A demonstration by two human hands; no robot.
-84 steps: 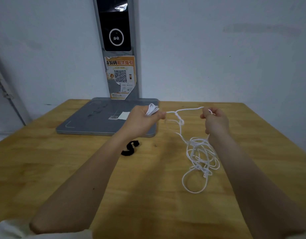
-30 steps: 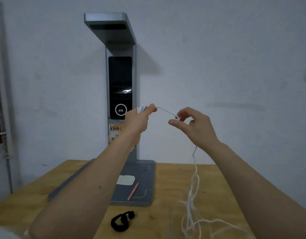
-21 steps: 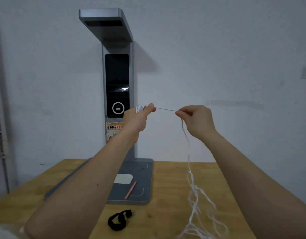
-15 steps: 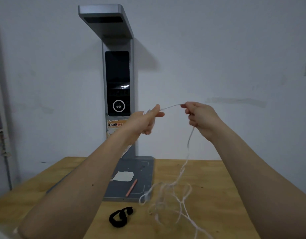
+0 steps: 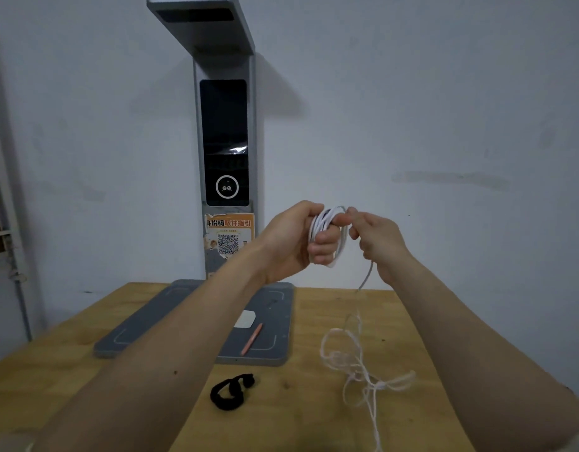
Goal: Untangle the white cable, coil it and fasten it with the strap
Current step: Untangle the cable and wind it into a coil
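Observation:
Both hands are raised above the wooden table. My left hand is a fist, with several turns of the white cable wound round its fingers. Close against it on the right, my right hand pinches the cable just off the coil. From there the cable hangs down to a loose, blurred tangle on the table's right side. The black strap lies curled on the table below my left forearm, with neither hand touching it.
A grey scanner stand with a dark screen rises at the table's back; its flat base carries a white card and an orange pen. A white wall is behind.
My right hand has moved in against the left hand, laying another turn of cable over the left fingers. The short taut stretch between the hands is gone. The hanging tangle has swung right.

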